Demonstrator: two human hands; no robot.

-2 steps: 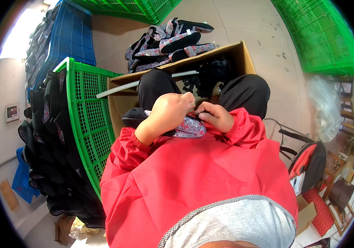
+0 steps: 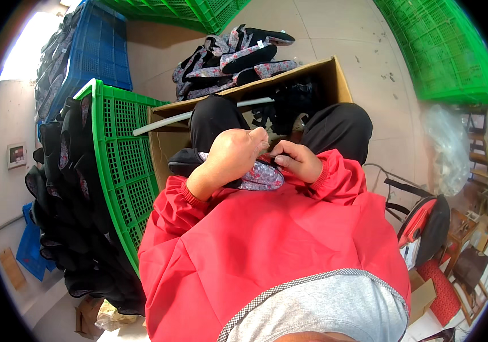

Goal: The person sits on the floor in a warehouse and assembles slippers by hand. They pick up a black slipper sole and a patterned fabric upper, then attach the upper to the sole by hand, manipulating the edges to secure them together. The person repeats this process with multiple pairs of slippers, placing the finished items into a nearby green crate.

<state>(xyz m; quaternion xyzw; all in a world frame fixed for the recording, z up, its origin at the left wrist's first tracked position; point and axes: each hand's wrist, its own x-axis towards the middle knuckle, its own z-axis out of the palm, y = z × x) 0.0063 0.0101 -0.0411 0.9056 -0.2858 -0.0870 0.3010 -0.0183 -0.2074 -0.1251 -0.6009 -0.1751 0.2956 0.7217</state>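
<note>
A slipper point(image 2: 262, 176) with a grey and red floral lining lies in my lap against the red smock. My left hand point(image 2: 233, 153) is closed over it, fingertips pinched together and partly hidden. Close by on the right, my right hand point(image 2: 298, 161) pinches a thin black piece point(image 2: 277, 153) between thumb and forefinger. Whether that piece is part of the slipper cannot be seen. Another black slipper part point(image 2: 183, 161) shows beside my left wrist, over my thigh.
A cardboard box point(image 2: 342, 85) with black scraps stands between my knees, a pale rod point(image 2: 169, 121) across its left end. Beyond it lies a slipper pile point(image 2: 249, 57). Black slippers point(image 2: 73, 228) hang over a green crate point(image 2: 127, 159) at left; another green crate point(image 2: 443, 51) stands far right.
My right fingertips have shifted very slightly, and the thin black piece between the hands shows less. Everything else looks the same.
</note>
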